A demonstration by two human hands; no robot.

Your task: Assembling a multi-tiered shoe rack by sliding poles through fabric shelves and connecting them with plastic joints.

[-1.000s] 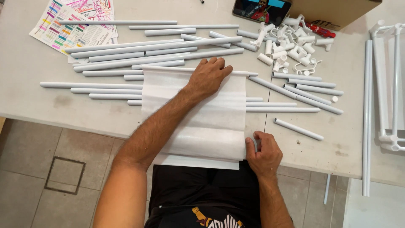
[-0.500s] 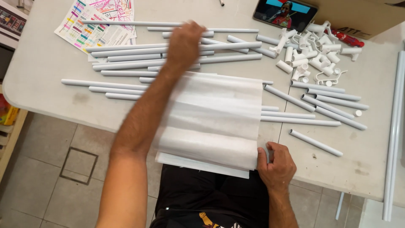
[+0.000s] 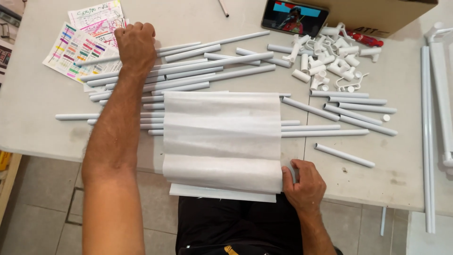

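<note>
A folded white fabric sheet (image 3: 222, 137) lies over the table's near edge, covering part of a spread of white tubes (image 3: 207, 63). My right hand (image 3: 304, 182) grips the sheet's lower right corner. My left hand (image 3: 136, 43) reaches far left and back, fingers curled down onto the long white tubes beside the colourful instruction sheets (image 3: 78, 40). Whether it has closed around a tube is hidden by the fingers.
White plastic connectors (image 3: 330, 59) are heaped at the back right. A phone (image 3: 295, 18) leans on a cardboard box (image 3: 377, 14). More tubes (image 3: 349, 106) lie right of the sheet, one short tube (image 3: 344, 156) near the edge. A white frame (image 3: 436, 118) stands far right.
My left hand has left the top of the fabric sheet and travelled back and to the left onto the tubes near the instruction sheets. My right hand stays on the sheet's corner.
</note>
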